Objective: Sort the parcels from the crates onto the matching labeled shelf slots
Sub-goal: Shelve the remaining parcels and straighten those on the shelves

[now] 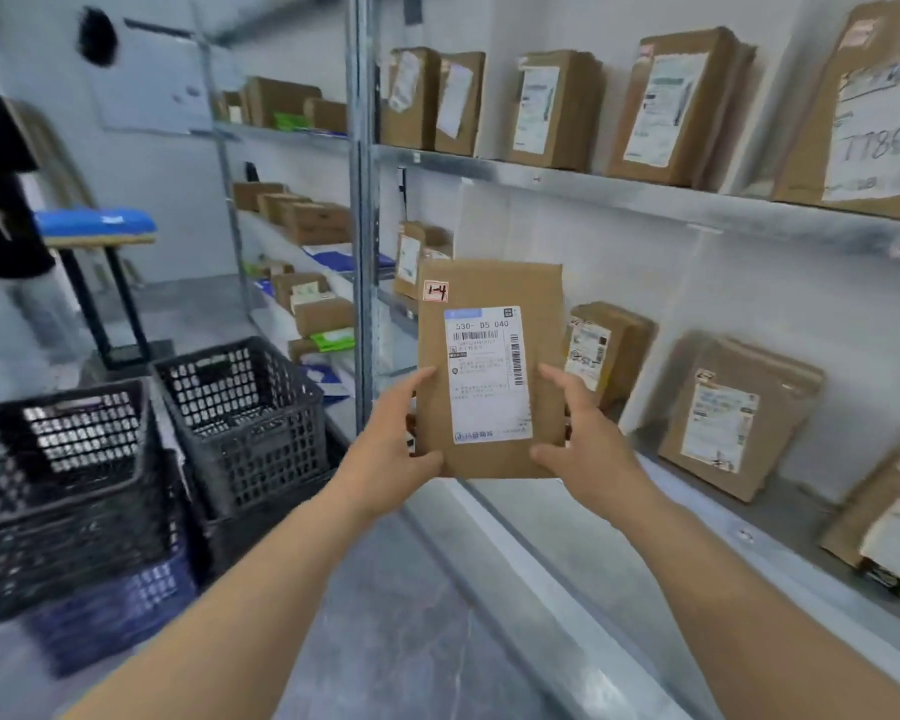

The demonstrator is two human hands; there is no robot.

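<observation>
Brown parcel (489,366) marked 1-4 held upright in front of the metal shelves (645,192), left hand (393,439) and right hand (585,439) gripping its lower corners, black crates (240,407) stacked on the floor to the left

my hands (385,454) (588,449) hold a parcel (489,366) upright in front of the lower shelf (749,537). straight ahead, a bare stretch of shelf lies between the post (363,252) and a leaning box (609,350). further right more boxes (733,413) lean on the back wall, with gaps between them. the upper shelf (645,192) closes the slot from above. crates (240,413) stand to my left on the floor.
</observation>
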